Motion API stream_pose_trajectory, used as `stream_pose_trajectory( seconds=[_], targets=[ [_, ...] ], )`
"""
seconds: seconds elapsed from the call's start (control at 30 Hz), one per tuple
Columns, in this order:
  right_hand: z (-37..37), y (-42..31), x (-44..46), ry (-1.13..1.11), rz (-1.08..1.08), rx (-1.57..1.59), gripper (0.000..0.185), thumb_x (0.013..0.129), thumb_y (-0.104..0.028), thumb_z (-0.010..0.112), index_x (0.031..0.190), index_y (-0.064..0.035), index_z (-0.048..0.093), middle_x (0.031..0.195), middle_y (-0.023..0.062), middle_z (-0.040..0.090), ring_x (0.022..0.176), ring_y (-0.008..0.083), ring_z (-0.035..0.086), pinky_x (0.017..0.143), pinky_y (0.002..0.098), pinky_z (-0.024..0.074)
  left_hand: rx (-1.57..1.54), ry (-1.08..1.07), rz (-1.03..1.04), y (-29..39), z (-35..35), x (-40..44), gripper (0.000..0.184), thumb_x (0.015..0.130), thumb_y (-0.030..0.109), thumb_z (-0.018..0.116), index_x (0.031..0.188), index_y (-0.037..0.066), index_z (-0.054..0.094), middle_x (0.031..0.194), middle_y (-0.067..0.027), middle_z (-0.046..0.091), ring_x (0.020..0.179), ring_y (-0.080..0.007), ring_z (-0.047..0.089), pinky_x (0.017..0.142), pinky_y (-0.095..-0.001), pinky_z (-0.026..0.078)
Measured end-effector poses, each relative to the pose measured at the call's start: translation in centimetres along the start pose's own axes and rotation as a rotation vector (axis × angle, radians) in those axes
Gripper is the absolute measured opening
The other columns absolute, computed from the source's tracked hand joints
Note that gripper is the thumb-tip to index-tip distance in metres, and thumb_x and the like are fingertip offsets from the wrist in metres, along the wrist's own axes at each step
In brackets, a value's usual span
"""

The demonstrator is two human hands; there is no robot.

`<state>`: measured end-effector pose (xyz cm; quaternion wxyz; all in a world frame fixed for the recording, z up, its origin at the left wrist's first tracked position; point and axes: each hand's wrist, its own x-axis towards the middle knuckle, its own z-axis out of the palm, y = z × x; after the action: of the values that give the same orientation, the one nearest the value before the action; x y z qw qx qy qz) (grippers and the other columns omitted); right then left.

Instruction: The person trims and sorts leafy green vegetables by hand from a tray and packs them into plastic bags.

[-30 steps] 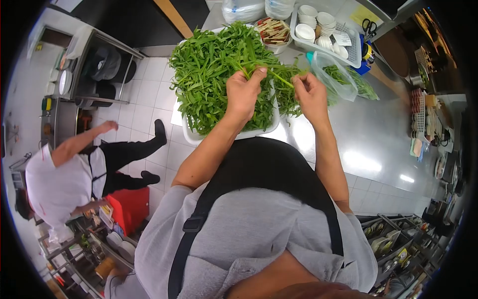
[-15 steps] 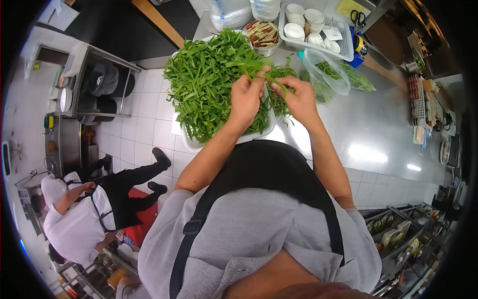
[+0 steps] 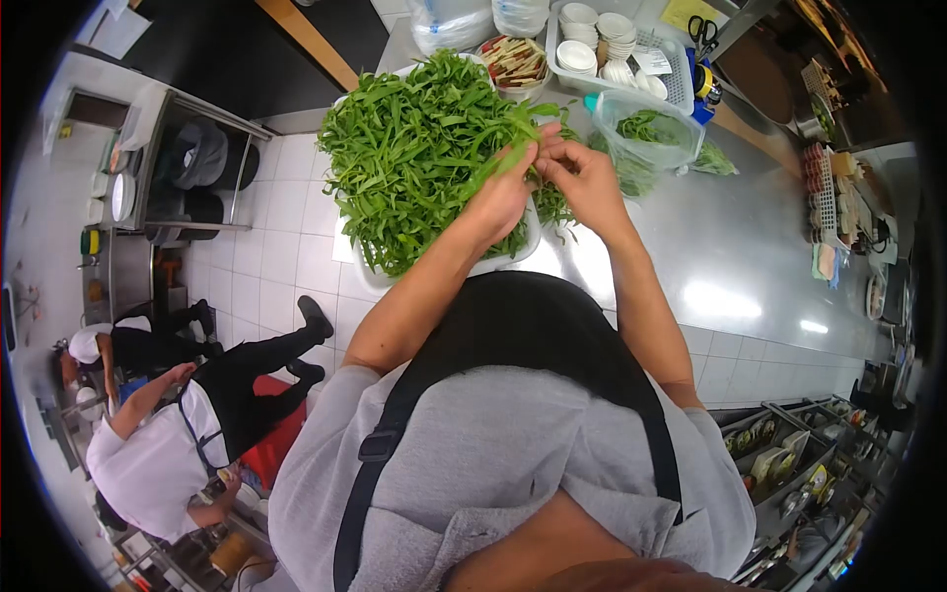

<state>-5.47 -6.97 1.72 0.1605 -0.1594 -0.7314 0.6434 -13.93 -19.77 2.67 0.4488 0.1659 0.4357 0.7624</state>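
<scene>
My left hand [image 3: 501, 202] is closed on a sprig of long-leaved greens [image 3: 510, 148]. It sits over the right edge of a heaped pile of the same leafy greens [image 3: 404, 158] in a white tray [image 3: 518, 259]. Close beside it, my right hand [image 3: 589, 189] pinches at the sprig's stem, its thumb and forefinger meeting near my left fingertips. The stem itself is mostly hidden between the fingers. More loose greens [image 3: 553, 205] lie on the steel counter under my hands.
A clear plastic bag [image 3: 656, 128] of greens lies right of my hands. Behind are a bowl of wrapped sticks [image 3: 515, 64] and a basket [image 3: 679, 59] with small white dishes. Scissors [image 3: 702, 32] stand at the back. At left, a co-worker [image 3: 158, 449] stands, another person beyond.
My left hand has turned and moved slightly, and the sprig now lies across its fingers. My right hand has drawn its fingers in close beside it. Another person shows at far left.
</scene>
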Motion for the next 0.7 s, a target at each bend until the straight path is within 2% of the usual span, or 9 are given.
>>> stream_pose_trajectory(
  seconds=[0.1, 0.2, 0.3, 0.4, 0.43, 0.53, 0.57, 0.67, 0.7],
  targets=[
    [-0.6, -0.6, 0.0, -0.073, -0.008, 0.083, 0.017, 0.091, -0.009, 0.071, 0.102, 0.0032, 0.072, 0.098, 0.0061, 0.073, 0.081, 0.0094, 0.062, 0.074, 0.0264, 0.0505, -0.002, -0.039, -0.006, -0.7, -0.5, 0.6, 0.046, 0.11, 0.029, 0.041, 0.15, 0.005, 0.044, 0.141, -0.0102, 0.055, 0.122, -0.0203, 0.055, 0.109, -0.0336, 0.04],
    [-1.3, -0.1, 0.2, -0.049, 0.118, -0.001, 0.02, 0.091, -0.012, 0.073, 0.104, 0.0027, 0.072, 0.095, 0.0054, 0.072, 0.08, 0.0075, 0.06, 0.071, 0.0253, 0.0493, 0.085, -0.005, -0.098, -0.8, 0.0, 1.0, 0.05, 0.109, 0.028, 0.045, 0.153, 0.004, 0.041, 0.143, -0.012, 0.052, 0.126, -0.0179, 0.052, 0.108, -0.0319, 0.039],
    [-3.0, -1.4, 0.0, 0.026, 0.144, 0.061, 0.023, 0.091, -0.016, 0.074, 0.105, 0.0019, 0.072, 0.093, 0.0047, 0.07, 0.078, 0.007, 0.058, 0.071, 0.0242, 0.0473, 0.429, -0.138, 0.051, 0.8, 0.2, 1.1, 0.051, 0.105, 0.025, 0.053, 0.149, 0.0, 0.045, 0.133, -0.0147, 0.06, 0.117, -0.0162, 0.058, 0.102, -0.0321, 0.044],
    [-4.8, -0.7, -0.3, 0.166, 0.177, 0.259, 0.026, 0.091, -0.02, 0.075, 0.106, 0.0015, 0.072, 0.09, 0.0028, 0.068, 0.076, 0.008, 0.056, 0.071, 0.0232, 0.0452, 0.731, -0.258, -0.001, -0.1, -0.9, 1.7, 0.042, 0.102, 0.018, 0.058, 0.136, -0.006, 0.056, 0.117, -0.0088, 0.07, 0.104, -0.018, 0.066, 0.093, -0.0325, 0.051],
    [-5.8, -0.5, -0.2, 0.15, 0.184, 0.275, 0.026, 0.093, -0.022, 0.073, 0.108, 0.0, 0.071, 0.09, 0.0024, 0.069, 0.077, 0.0099, 0.056, 0.073, 0.0243, 0.0453, 0.769, -0.23, -0.053, -0.5, -0.9, 2.2, 0.03, 0.097, 0.012, 0.064, 0.121, -0.005, 0.068, 0.098, -0.0092, 0.075, 0.088, -0.0181, 0.07, 0.084, -0.0306, 0.055],
    [-8.9, -0.7, -0.1, 0.245, 0.022, 0.176, 0.024, 0.097, -0.022, 0.069, 0.11, -0.0021, 0.071, 0.095, 0.0032, 0.071, 0.078, 0.0107, 0.058, 0.076, 0.0262, 0.0467, 1.098, -0.192, -0.068, -0.2, 1.1, 2.7, 0.026, 0.093, 0.01, 0.066, 0.115, -0.002, 0.071, 0.094, -0.0139, 0.076, 0.086, -0.0202, 0.071, 0.086, -0.0306, 0.054],
    [-10.6, -1.3, 0.0, 0.322, -0.048, 0.142, 0.019, 0.096, -0.018, 0.069, 0.107, -0.0026, 0.072, 0.094, 0.0029, 0.071, 0.08, 0.0108, 0.058, 0.076, 0.0277, 0.047, 1.166, -0.219, 0.043, -1.7, 0.2, 3.4, 0.032, 0.088, 0.012, 0.071, 0.118, 0.002, 0.071, 0.104, -0.0178, 0.074, 0.085, -0.0251, 0.072, 0.084, -0.0332, 0.056],
    [-14.0, -4.5, -0.1, 0.53, -0.21, -0.102, 0.018, 0.097, -0.016, 0.067, 0.106, -0.0017, 0.071, 0.097, 0.0029, 0.072, 0.085, 0.0115, 0.061, 0.079, 0.0287, 0.0483, 1.413, -0.208, 0.446, -2.1, 0.7, 4.2, 0.04, 0.084, 0.017, 0.077, 0.121, 0.003, 0.071, 0.11, -0.018, 0.072, 0.088, -0.0302, 0.071, 0.082, -0.0386, 0.056],
    [-14.9, -4.5, 0.2, 0.529, -0.257, -0.136, 0.017, 0.099, -0.015, 0.065, 0.107, -0.0012, 0.07, 0.099, 0.0014, 0.073, 0.088, 0.0135, 0.063, 0.082, 0.0312, 0.0493, 1.293, -0.131, 0.348, -2.2, 1.2, 5.1, 0.04, 0.08, 0.021, 0.081, 0.114, 0.002, 0.071, 0.112, -0.0182, 0.07, 0.092, -0.0338, 0.07, 0.083, -0.0413, 0.055]
  ],
)
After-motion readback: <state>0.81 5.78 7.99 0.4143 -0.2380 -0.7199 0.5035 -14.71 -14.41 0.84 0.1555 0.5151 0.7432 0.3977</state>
